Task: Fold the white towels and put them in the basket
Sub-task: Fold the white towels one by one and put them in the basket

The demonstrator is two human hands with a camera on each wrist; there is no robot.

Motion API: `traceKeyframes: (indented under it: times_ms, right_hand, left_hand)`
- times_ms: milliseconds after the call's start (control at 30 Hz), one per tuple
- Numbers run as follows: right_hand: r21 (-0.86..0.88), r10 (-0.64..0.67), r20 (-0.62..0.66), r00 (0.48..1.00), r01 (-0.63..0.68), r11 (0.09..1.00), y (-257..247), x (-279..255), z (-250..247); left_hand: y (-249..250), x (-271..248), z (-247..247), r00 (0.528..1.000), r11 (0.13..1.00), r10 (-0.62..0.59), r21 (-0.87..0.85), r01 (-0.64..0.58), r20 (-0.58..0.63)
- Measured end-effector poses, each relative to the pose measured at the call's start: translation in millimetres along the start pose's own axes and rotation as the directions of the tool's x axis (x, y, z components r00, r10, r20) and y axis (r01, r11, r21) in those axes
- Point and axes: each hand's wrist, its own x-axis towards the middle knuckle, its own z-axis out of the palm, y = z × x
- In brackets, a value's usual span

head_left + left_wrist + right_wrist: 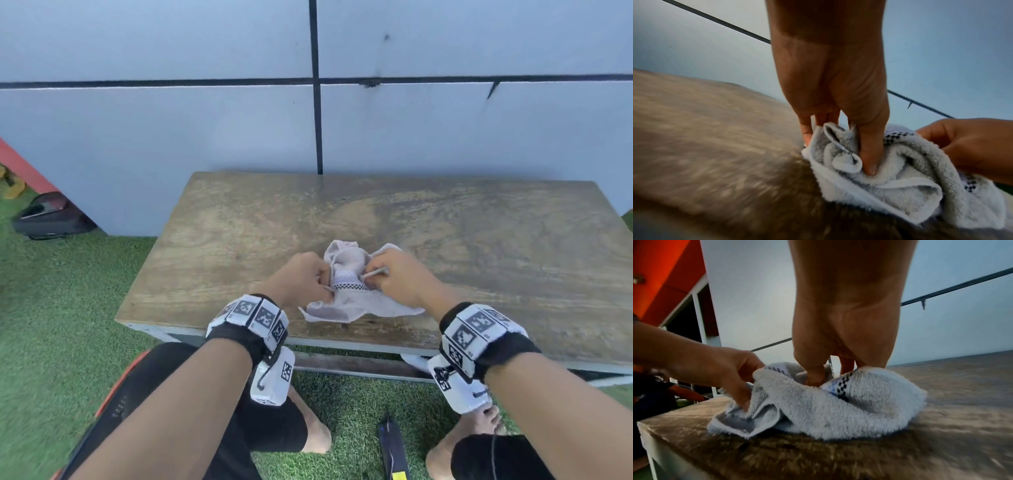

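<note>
A worn wooden tabletop [445,233] stands on green artificial turf [68,301], its far edge against a pale grey panelled wall [171,130] crossed by dark seams. Left of the tabletop, at the foot of the wall, a dark bag [48,214] lies on the turf, with an orange-red surface [24,164] behind it. Near the front edge of the tabletop, roughly at its middle, lies a crumpled white towel [346,294] bearing a band of small dark checks. The left hand [301,277] reaches in from the left side of the towel, wrist raised and fingers [869,152] pointing down; the thumb presses into the folds while the other fingers close behind a hemmed edge, so the hand pinches the cloth. The right hand [400,277] meets the towel from its right side in a matching pose, its fingers [813,374] curled down into the bunched fabric beside the checked band and apparently clamped on a fold, though the fingertips are buried in pile and motion blur softens the wrist views. Both wrists carry white bands [253,318] printed with black square markers. Below the tabletop's front edge, the person's knees and bare feet rest on the turf.
</note>
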Motion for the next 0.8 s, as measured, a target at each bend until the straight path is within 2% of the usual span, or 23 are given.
traceKeyframes:
  times_ms: [67, 167, 300, 333, 400, 500, 567, 633, 667, 733, 800]
  right_hand:
    - [-0.028, 0.018, 0.026, 1.0, -0.018, 0.999, 1.7, 10.8, -9.5]
    - [0.025, 0.028, -0.04, 0.999, -0.027, 0.999, 1.9, 29.1, -41.4]
    - [0.006, 0.029, -0.272, 0.962, -0.029, 1.0, 5.1, 68.6, -104.0]
    - [-0.008, 0.024, -0.335, 0.942, -0.028, 1.0, 6.0, 81.2, -121.7]
    - [-0.03, 0.013, -0.446, 0.895, -0.029, 0.999, 8.6, 101.1, -156.9]
    - [-0.055, -0.017, -0.591, 0.806, -0.019, 0.998, 23.3, 118.3, -200.5]
    - [-0.045, 0.009, -0.683, 0.731, -0.054, 0.998, 36.7, 125.5, -221.1]
    - [-0.027, 0.054, -0.749, 0.66, -0.113, 0.993, 44.3, 131.3, -233.6]
    - [-0.03, 0.063, -0.759, 0.648, -0.132, 0.991, 44.2, 133.6, -237.0]
    - [-0.042, 0.042, -0.746, 0.665, -0.11, 0.993, 40.5, 137.7, -239.7]
    - [-0.019, 0.038, -0.73, 0.682, -0.076, 0.997, 35.2, 139.8, -240.8]
  left_hand:
    - [6.0, 16.8, -5.9, 0.999, 1.0, 0.03, -0.005, -0.031, -0.036]
    - [24.8, 48.1, -24.2, 0.986, 0.996, 0.083, -0.007, -0.085, -0.145]
    - [58.8, 97.9, -71.1, 0.917, 0.985, 0.166, 0.025, -0.169, -0.362]
    - [65.2, 112.4, -84.5, 0.888, 0.981, 0.187, 0.037, -0.189, -0.419]
    - [72.4, 139.3, -110.0, 0.802, 0.979, 0.198, 0.07, -0.192, -0.564]
    - [69.3, 163.9, -148.9, 0.66, 0.996, 0.085, 0.078, -0.039, -0.746]
    - [63.7, 171.1, -169.9, 0.618, 0.995, 0.051, 0.091, 0.033, -0.785]
    - [58.4, 175.6, -184.5, 0.621, 0.997, 0.011, 0.059, 0.057, -0.784]
    - [57.0, 179.4, -189.2, 0.627, 0.997, -0.005, 0.049, 0.068, -0.779]
    - [59.3, 186.4, -193.7, 0.658, 0.996, -0.066, -0.013, 0.084, -0.75]
    - [63.4, 193.7, -195.1, 0.693, 0.983, -0.17, -0.168, 0.071, -0.701]
